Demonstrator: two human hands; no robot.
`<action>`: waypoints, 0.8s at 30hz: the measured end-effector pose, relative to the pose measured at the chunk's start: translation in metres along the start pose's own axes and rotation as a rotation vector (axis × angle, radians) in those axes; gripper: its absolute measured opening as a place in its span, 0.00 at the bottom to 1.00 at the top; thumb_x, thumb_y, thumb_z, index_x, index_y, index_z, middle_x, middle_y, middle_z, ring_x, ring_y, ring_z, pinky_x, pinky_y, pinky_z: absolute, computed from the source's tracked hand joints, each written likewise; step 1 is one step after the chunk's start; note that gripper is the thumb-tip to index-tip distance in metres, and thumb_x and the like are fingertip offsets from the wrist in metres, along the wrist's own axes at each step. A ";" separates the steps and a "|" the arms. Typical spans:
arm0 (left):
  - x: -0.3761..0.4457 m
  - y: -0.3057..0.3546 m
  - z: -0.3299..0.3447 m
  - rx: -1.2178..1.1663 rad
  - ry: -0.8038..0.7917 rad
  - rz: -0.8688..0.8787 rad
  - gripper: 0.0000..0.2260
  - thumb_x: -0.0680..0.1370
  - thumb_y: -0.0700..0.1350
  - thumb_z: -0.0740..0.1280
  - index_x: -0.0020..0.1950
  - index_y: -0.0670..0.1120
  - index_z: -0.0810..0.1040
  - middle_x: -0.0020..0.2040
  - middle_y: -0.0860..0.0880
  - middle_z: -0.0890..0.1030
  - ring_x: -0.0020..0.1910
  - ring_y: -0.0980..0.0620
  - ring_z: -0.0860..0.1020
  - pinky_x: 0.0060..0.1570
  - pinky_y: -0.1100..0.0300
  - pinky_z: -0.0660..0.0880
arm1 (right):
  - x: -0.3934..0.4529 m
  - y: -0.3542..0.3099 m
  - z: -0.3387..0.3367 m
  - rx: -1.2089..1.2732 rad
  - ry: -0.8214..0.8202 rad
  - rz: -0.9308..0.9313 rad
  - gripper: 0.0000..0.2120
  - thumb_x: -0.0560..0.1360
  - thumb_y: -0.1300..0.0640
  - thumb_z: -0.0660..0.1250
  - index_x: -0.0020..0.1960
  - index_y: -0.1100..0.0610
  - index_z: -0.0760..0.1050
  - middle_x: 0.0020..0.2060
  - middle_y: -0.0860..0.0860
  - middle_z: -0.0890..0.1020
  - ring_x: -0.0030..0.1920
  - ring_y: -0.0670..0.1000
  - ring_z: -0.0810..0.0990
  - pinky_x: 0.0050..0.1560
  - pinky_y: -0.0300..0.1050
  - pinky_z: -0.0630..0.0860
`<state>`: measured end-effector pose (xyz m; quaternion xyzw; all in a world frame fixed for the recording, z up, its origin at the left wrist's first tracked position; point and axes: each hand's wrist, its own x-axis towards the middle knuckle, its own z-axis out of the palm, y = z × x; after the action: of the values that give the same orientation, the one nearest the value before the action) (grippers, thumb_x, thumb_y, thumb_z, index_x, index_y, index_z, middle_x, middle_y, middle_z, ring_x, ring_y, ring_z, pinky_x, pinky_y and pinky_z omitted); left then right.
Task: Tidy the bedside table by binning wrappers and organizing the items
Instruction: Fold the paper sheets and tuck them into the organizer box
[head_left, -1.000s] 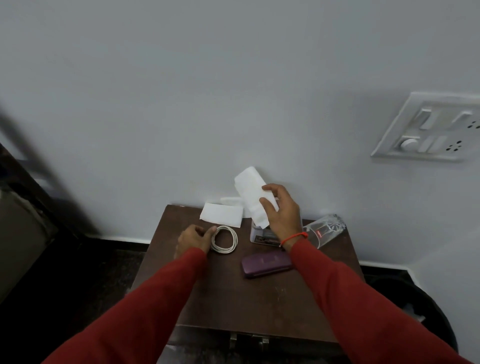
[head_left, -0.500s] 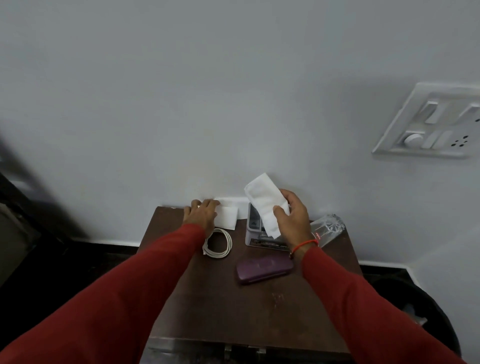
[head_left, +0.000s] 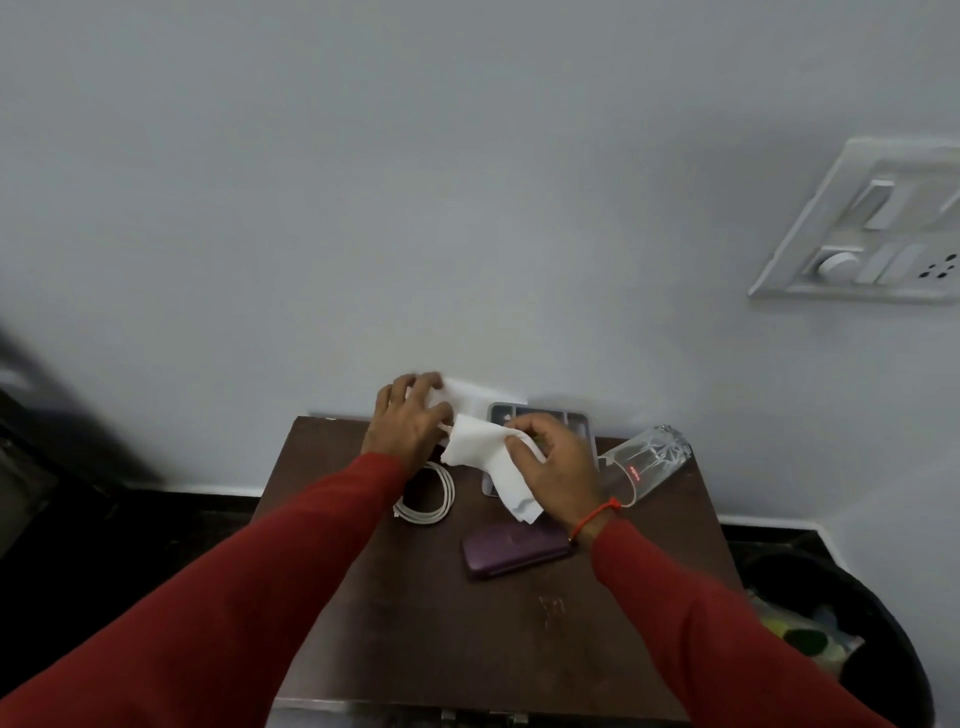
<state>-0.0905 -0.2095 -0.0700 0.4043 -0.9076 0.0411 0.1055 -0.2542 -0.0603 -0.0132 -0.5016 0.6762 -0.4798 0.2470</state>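
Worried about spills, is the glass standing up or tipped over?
Tipped over: the glass lies on its side on the table.

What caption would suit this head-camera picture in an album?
Right hand grips a white tissue over the bedside table; left hand holds a second tissue.

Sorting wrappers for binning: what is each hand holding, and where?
Right hand pinches the white wrapper at its upper edge. Left hand grips a second white wrapper at its left end.

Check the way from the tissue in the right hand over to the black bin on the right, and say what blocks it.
The right hand holds the white tissue above the table. Toward the bin, only the tipped glass lies near that side; lifted over the edge, nothing visible blocks it.
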 end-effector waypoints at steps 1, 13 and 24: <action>0.000 0.002 0.000 0.026 0.003 0.044 0.15 0.62 0.42 0.78 0.47 0.50 0.81 0.69 0.43 0.73 0.65 0.35 0.71 0.61 0.42 0.70 | -0.001 -0.001 0.002 -0.008 -0.003 -0.021 0.06 0.74 0.63 0.67 0.47 0.55 0.81 0.43 0.48 0.84 0.45 0.47 0.81 0.46 0.40 0.77; 0.026 0.028 0.002 0.271 0.081 0.060 0.12 0.65 0.47 0.75 0.47 0.51 0.78 0.44 0.52 0.81 0.49 0.43 0.77 0.51 0.46 0.64 | -0.004 0.004 -0.009 0.039 0.001 0.012 0.09 0.75 0.62 0.68 0.45 0.48 0.80 0.44 0.44 0.83 0.46 0.44 0.82 0.45 0.36 0.77; 0.033 0.025 0.001 0.270 0.196 0.051 0.14 0.70 0.42 0.60 0.52 0.50 0.78 0.45 0.48 0.82 0.44 0.40 0.78 0.48 0.47 0.70 | -0.018 0.001 -0.014 0.169 0.007 0.090 0.06 0.76 0.62 0.68 0.48 0.52 0.81 0.47 0.51 0.85 0.45 0.53 0.83 0.43 0.42 0.78</action>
<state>-0.1303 -0.2171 -0.0636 0.3859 -0.8890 0.2048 0.1372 -0.2596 -0.0377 -0.0110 -0.4462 0.6560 -0.5254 0.3074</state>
